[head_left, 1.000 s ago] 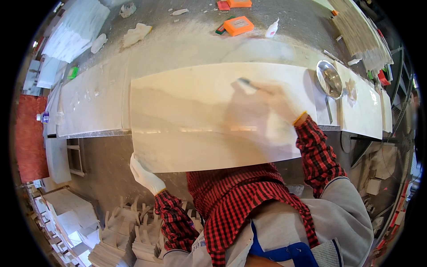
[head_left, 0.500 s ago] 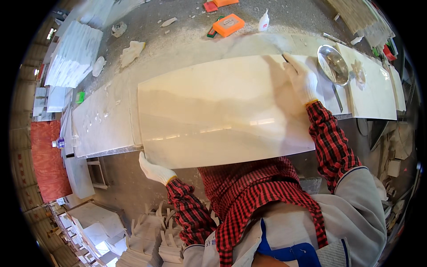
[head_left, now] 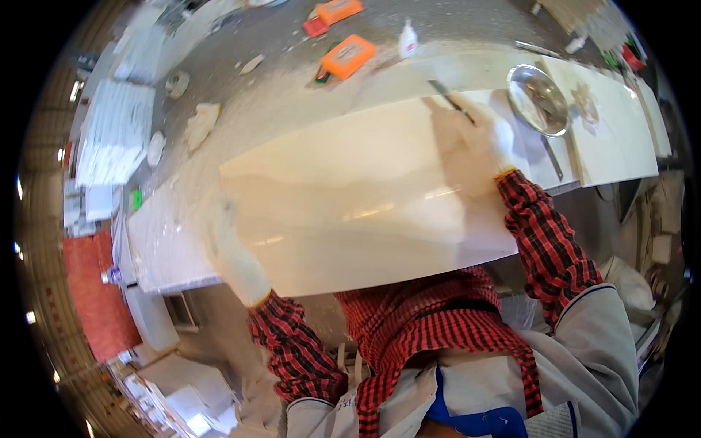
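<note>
A large pale, glossy stone slab [head_left: 350, 212] with soft beige veining lies before me on the work surface. My left hand [head_left: 239, 259], in a white knit glove, is at the slab's left edge; motion smears its fingers. Near the slab's far right corner is my right hand [head_left: 485, 146], gloved too and blurred. A thin dark strip-like tool [head_left: 454, 102] sticks out from its fingers, pointing away to the left; its exact kind does not show. The right hand casts a shadow on the slab.
Right of the slab stands a steel bowl [head_left: 538, 101], with a dark flat blade [head_left: 553, 159] by it. Beyond lie an orange box [head_left: 348, 57], a white squeeze bottle [head_left: 407, 40] and a loose glove [head_left: 201, 125]. White slabs [head_left: 115, 135] are stacked at the far left.
My left hand has moved up along the slab's left edge from its near corner. The dark tool in my right hand now shows more of its length. The view has tilted slightly.
</note>
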Demonstrator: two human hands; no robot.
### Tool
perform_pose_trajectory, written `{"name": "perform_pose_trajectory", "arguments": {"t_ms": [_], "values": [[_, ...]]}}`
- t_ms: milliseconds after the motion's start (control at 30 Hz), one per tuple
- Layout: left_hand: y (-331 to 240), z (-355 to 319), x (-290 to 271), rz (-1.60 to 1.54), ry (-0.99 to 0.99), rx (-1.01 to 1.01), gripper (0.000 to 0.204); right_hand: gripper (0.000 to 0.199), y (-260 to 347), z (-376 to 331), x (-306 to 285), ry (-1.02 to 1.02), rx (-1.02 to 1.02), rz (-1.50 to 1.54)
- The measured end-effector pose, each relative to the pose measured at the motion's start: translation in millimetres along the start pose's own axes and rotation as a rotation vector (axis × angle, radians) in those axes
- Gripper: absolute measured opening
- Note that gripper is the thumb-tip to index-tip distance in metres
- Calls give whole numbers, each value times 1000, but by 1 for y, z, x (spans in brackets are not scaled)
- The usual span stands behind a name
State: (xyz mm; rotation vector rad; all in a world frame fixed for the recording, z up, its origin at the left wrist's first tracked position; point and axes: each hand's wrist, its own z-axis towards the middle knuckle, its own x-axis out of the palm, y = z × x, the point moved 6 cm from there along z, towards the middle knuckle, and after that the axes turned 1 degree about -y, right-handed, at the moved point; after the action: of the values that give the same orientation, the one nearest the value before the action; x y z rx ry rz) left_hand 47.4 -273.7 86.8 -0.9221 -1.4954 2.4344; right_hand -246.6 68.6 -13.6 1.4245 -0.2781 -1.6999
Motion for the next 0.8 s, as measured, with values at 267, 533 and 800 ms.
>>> {"name": "perform_pose_trajectory", "arguments": {"t_ms": [267,533,800], "values": [[-33,62,264,-127,703,-93,67,33,3,1,-2,-52,-4,40],[-53,90,378,258,649,152,68,31,3,1,-4,63,91,68],[-35,92,379,-139,629,-229,28,31,-5,-3,2,-60,18,112]]}}
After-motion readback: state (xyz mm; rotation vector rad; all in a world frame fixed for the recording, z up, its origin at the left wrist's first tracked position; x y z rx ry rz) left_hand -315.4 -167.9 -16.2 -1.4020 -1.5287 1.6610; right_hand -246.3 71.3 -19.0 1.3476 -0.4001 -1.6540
